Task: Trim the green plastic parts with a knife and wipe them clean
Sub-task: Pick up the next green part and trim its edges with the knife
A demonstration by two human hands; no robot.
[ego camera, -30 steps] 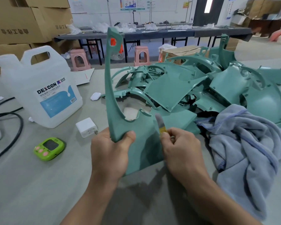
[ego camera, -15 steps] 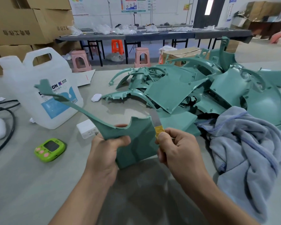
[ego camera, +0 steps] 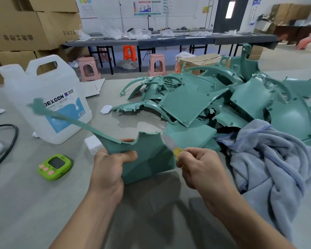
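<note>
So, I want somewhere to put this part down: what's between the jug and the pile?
Head view: a small white case lies on the table between the jug and the pile of green parts; otherwise that stretch is bare.

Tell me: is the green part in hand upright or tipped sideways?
Tipped sideways: the green part has its long arm reaching left across the jug; the left hand grips it.

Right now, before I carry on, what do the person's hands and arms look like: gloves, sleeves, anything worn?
Both are bare. The left hand and right hand wear no gloves, and no ring shows on the visible fingers. The left forearm and right forearm carry no sleeve, watch or band up to the frame's bottom edge.
</note>
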